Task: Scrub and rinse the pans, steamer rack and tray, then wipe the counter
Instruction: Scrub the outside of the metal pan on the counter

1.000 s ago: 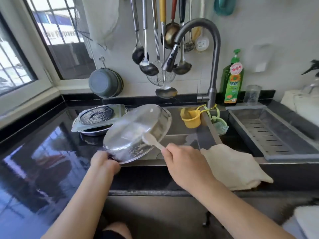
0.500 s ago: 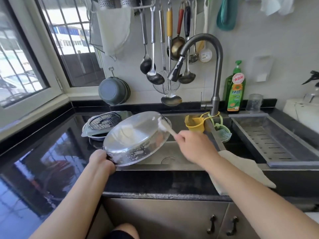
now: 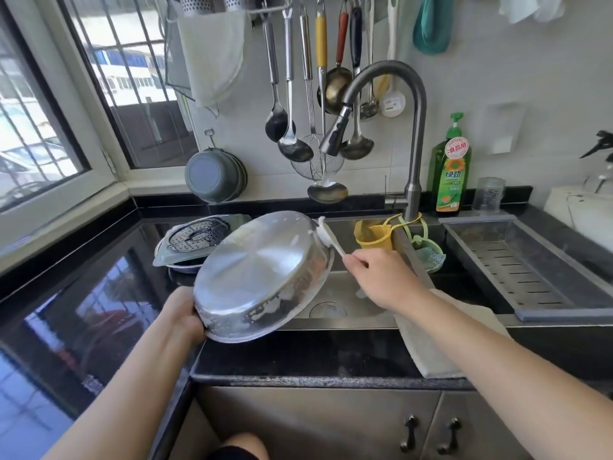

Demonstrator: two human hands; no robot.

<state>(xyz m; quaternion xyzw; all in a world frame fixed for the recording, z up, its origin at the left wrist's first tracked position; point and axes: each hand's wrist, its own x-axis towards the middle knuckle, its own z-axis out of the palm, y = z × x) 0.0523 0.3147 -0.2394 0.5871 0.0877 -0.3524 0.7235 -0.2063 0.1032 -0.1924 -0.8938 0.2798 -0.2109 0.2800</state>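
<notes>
Over sink (image 3: 335, 322), pan (image 3: 262, 273) between hands

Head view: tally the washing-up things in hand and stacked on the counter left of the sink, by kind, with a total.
pans: 2 (held pan, stacked pan)
steamer rack: 1
tray: 1
brush: 1
Total: 5
</notes>
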